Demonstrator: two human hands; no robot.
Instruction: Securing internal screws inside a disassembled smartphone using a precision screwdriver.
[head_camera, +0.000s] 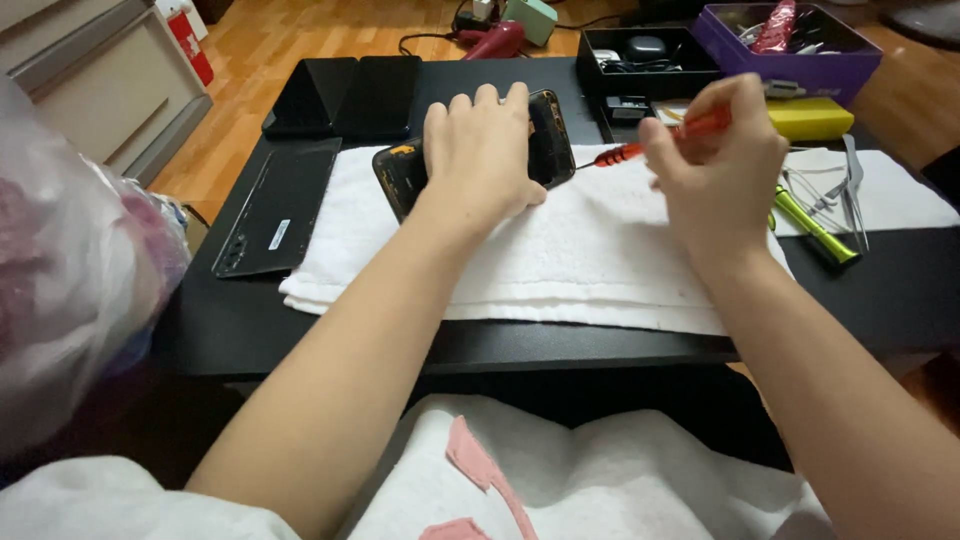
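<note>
My left hand (480, 150) lies flat on an opened black phone (400, 175) and presses it onto a folded white towel (560, 260) on the black table (250, 330). Its palm covers most of the phone; only the left end and the right edge show. My right hand (715, 160) holds a small red-handled screwdriver (625, 152). The thin tip points left and reaches the phone's right edge.
A black phone back cover (275, 210) lies left of the towel, with two dark panels (345, 95) behind it. Tweezers (850, 190) and a green tool (815, 228) rest at the right. A black tray (645, 55), a purple box (790, 45) and a yellow box (810, 118) stand at the back.
</note>
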